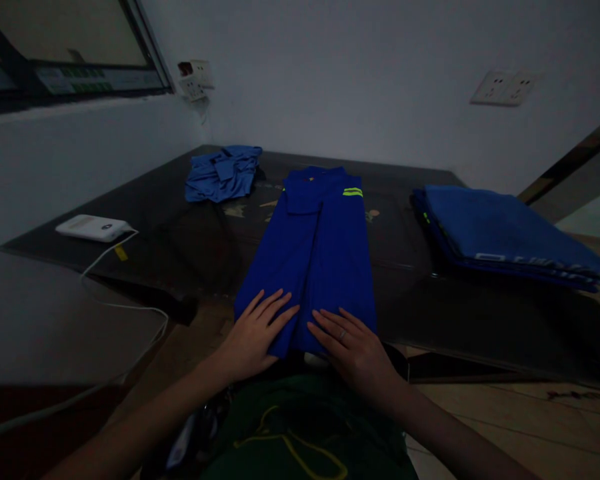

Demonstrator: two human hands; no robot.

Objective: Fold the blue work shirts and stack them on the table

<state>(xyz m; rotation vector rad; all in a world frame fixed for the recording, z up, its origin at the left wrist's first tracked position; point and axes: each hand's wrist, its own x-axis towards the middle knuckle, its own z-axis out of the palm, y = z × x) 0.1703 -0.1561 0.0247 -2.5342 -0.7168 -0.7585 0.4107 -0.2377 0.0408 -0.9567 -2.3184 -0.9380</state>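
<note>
A dark blue shirt [343, 247] with yellow-green stripes lies folded lengthwise on the table, its collar at the far end. Its near end reaches over the table's front edge, close to my body. My left hand [257, 333] rests flat on the near left part of the cloth, fingers spread. On the near right part lies my right hand [353, 343], its fingers stretched out and a ring on one of them. Neither hand grips the fabric; both palms face down. One sleeve lies folded across the upper middle of the shirt.
A stack of folded blue clothes [500, 227] sits on the dark table [405, 313] at right. Crumpled lighter blue cloth [225, 173] lies at the back left. A white power bank [93, 228] with a trailing cable [145, 309] is near the left edge. Walls border the table behind and left.
</note>
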